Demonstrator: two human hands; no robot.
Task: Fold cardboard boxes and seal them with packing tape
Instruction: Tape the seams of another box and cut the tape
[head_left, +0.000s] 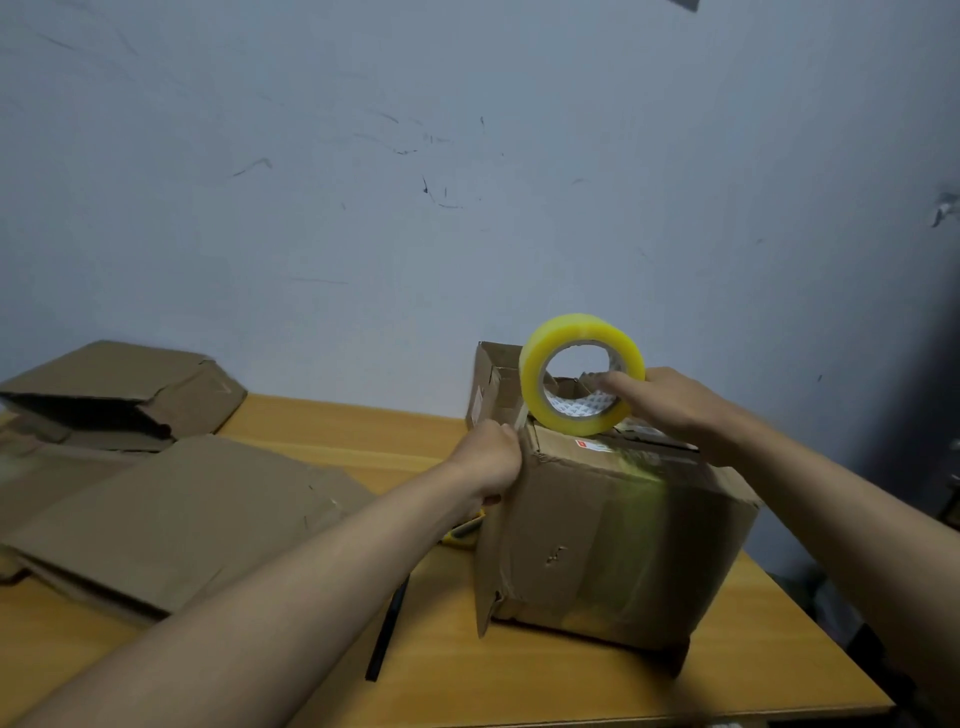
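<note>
Head view: the cardboard box (613, 530) stands at four o'clock, tape already down its front — top seam unfinished. Right hand (675, 410) grips the tape roll (582, 374) atop it; left hand (491, 460) pinches the box's corner. Flattened boxes (171, 514) wait at nine o'clock.

Tape roll (582, 374) atop box (613, 540), flattened cardboard (171, 514) left.

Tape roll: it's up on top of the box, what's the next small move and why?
Probably draw the tape roll along the top seam of the box. The right hand holds the roll on edge there, a finger through its core; the left hand steadies the corner, and a flap behind stands unsealed.
</note>
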